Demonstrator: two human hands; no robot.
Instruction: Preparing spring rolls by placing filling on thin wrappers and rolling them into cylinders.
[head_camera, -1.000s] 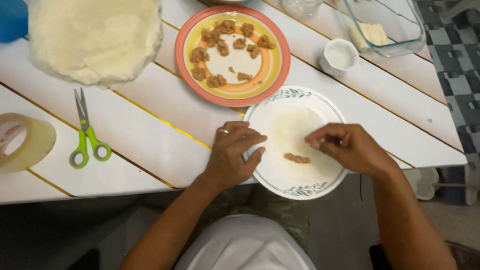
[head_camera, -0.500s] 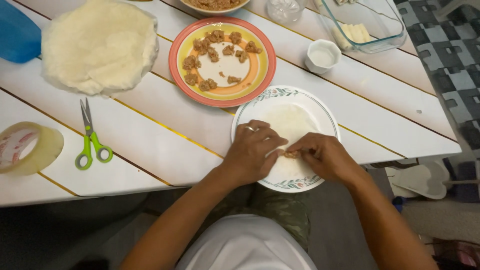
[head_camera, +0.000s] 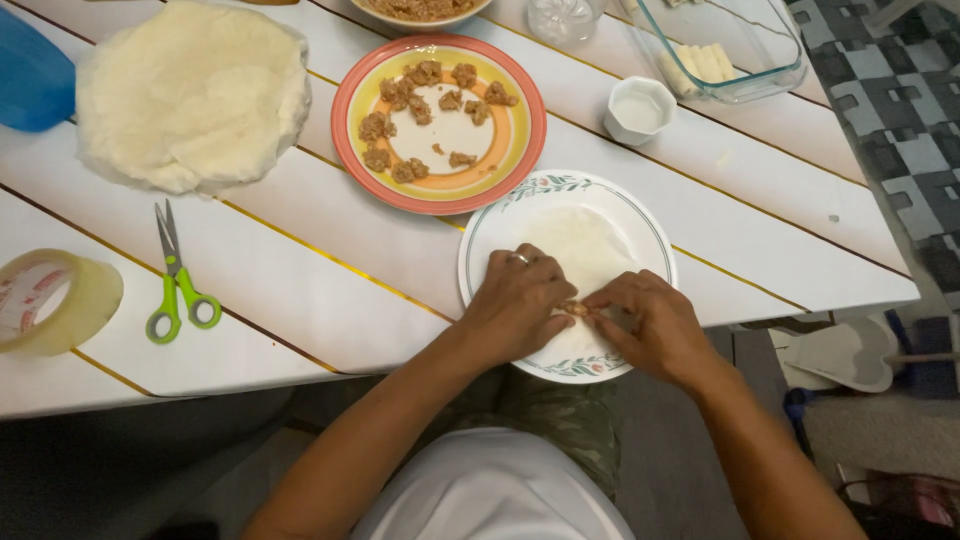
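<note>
A thin pale wrapper sheet (head_camera: 585, 250) lies on a white plate with a green floral rim (head_camera: 560, 187) at the table's near edge. A small strip of brown filling (head_camera: 574, 308) sits on the sheet's near side. My left hand (head_camera: 520, 300), with a ring on one finger, and my right hand (head_camera: 648, 325) meet over the filling, fingertips pinching the wrapper's near edge around it. Both hands cover the near half of the plate.
An orange and yellow plate (head_camera: 352, 95) holds several brown filling pieces (head_camera: 428, 75). A stack of wrappers (head_camera: 190, 95) lies far left, green-handled scissors (head_camera: 175, 275) and a tape roll (head_camera: 50, 300) nearer. A small white cup (head_camera: 640, 110) and a glass dish (head_camera: 715, 50) stand far right.
My hands, apart on the plate a second ago with the filling between them, have come together over the filling and taken hold of the wrapper's near edge.
</note>
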